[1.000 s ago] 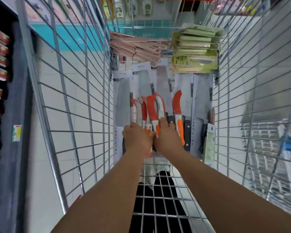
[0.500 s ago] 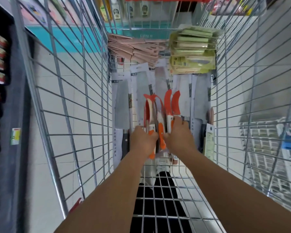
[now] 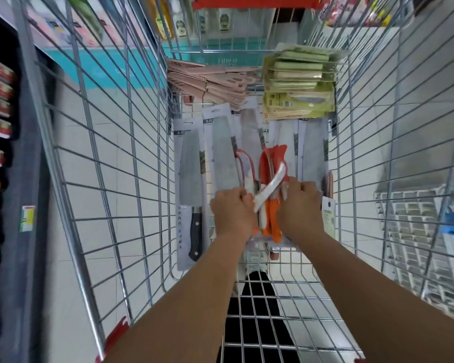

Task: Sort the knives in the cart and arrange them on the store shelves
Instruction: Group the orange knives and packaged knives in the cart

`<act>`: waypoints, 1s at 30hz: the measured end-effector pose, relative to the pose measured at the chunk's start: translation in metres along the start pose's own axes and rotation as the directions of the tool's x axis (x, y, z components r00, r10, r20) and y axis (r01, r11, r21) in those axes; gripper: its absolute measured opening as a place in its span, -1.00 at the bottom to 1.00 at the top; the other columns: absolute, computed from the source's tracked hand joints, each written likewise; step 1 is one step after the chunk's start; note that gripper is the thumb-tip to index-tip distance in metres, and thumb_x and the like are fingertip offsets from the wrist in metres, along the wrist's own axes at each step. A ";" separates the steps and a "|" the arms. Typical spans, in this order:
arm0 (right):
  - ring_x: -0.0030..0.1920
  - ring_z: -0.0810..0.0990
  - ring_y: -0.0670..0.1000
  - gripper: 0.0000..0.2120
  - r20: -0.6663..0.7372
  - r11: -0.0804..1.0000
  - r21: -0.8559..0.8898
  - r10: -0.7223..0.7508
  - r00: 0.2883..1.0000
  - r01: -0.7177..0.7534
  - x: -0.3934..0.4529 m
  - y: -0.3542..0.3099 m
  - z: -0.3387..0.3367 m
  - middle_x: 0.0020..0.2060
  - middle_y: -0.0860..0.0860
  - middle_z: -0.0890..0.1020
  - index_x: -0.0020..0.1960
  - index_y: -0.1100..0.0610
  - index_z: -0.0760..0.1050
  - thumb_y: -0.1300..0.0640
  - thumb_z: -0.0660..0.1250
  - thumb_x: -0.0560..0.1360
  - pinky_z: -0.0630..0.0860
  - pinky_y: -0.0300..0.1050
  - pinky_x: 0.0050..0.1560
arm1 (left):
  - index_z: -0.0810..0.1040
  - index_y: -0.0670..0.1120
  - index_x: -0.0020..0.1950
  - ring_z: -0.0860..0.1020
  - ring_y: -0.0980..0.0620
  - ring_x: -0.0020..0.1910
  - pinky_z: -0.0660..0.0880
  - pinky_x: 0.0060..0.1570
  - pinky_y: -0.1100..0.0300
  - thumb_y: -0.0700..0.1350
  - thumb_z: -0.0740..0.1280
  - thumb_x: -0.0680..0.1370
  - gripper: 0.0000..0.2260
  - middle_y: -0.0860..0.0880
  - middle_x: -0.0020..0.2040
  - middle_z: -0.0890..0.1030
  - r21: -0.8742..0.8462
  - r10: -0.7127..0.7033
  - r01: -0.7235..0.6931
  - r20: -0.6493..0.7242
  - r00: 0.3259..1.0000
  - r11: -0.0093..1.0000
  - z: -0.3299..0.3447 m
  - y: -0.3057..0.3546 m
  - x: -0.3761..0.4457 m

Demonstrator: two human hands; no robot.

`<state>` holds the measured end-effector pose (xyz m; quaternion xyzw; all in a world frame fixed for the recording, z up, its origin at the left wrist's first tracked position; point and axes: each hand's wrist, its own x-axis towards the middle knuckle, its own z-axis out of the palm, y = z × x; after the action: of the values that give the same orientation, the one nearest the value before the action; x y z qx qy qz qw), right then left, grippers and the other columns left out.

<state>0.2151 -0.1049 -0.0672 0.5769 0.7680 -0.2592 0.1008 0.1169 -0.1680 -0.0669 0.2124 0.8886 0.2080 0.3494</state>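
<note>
Both of my arms reach down into a wire shopping cart (image 3: 110, 179). My left hand (image 3: 231, 213) and my right hand (image 3: 300, 208) grip a bunch of orange-and-white packaged knives (image 3: 269, 179) between them, gathered upright and partly crossed. Under the bunch, several carded cleavers (image 3: 192, 176) lie flat on the cart floor. A black-handled cleaver lies at the far left of that row.
A stack of pinkish-brown knife packs (image 3: 212, 82) and a stack of green knife packs (image 3: 296, 82) sit at the cart's far end. Store shelves (image 3: 0, 127) with goods stand at the left. A second cart (image 3: 417, 226) is at the right.
The orange knives were spread flat side by side. My hands have drawn them together into one upright bunch and shifted slightly to the right.
</note>
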 end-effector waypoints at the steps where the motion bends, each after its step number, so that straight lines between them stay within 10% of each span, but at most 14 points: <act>1: 0.24 0.35 0.25 -0.55 -0.026 0.998 -0.014 -0.067 0.997 0.067 -0.002 -0.008 -0.001 0.25 0.22 0.39 0.38 0.18 0.32 0.12 0.10 0.51 0.31 0.04 0.17 | 0.56 -0.11 0.11 0.47 -0.03 0.02 0.43 0.00 0.20 -0.09 0.24 0.59 -0.82 -0.12 0.04 0.49 0.024 -0.070 0.071 -0.047 0.996 0.997 -0.004 -0.005 0.002; 7: 0.50 0.06 0.10 -0.53 0.187 0.905 -0.162 -0.363 0.913 0.393 -0.010 -0.037 0.017 0.51 0.01 0.15 0.48 0.02 0.20 0.05 0.14 0.58 0.06 0.04 0.44 | 0.32 -0.15 0.32 0.35 -0.17 0.25 0.34 0.20 0.04 0.00 0.34 0.52 -0.54 -0.19 0.26 0.34 0.122 -0.195 0.189 0.038 0.980 0.974 -0.002 -0.021 0.006; 13: 0.30 0.39 0.18 -0.72 0.094 0.895 -0.238 -0.366 0.926 0.378 -0.005 -0.025 0.022 0.32 0.03 0.45 0.13 0.11 0.56 0.10 0.22 0.48 0.42 0.17 0.22 | 0.31 -0.20 0.35 0.38 -0.18 0.26 0.34 0.27 -0.01 0.07 0.38 0.49 -0.44 -0.20 0.28 0.39 -0.054 -0.287 0.286 -0.019 0.958 0.957 -0.001 -0.022 0.015; 30: 0.34 0.31 0.11 -0.55 0.068 0.934 -0.262 -0.231 0.970 0.241 -0.013 -0.031 0.029 0.33 0.03 0.42 0.42 0.06 0.29 0.12 0.17 0.53 0.04 -0.06 0.28 | 0.44 -0.20 0.25 0.51 -0.18 0.13 0.46 -0.05 0.08 -0.07 0.31 0.55 -0.68 -0.20 0.21 0.48 -0.128 -0.423 0.432 0.090 0.902 0.893 -0.009 -0.020 0.023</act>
<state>0.1859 -0.1367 -0.0773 0.4567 0.8578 -0.1732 0.1598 0.0906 -0.1748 -0.0839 -0.0080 0.8851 0.1837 0.4276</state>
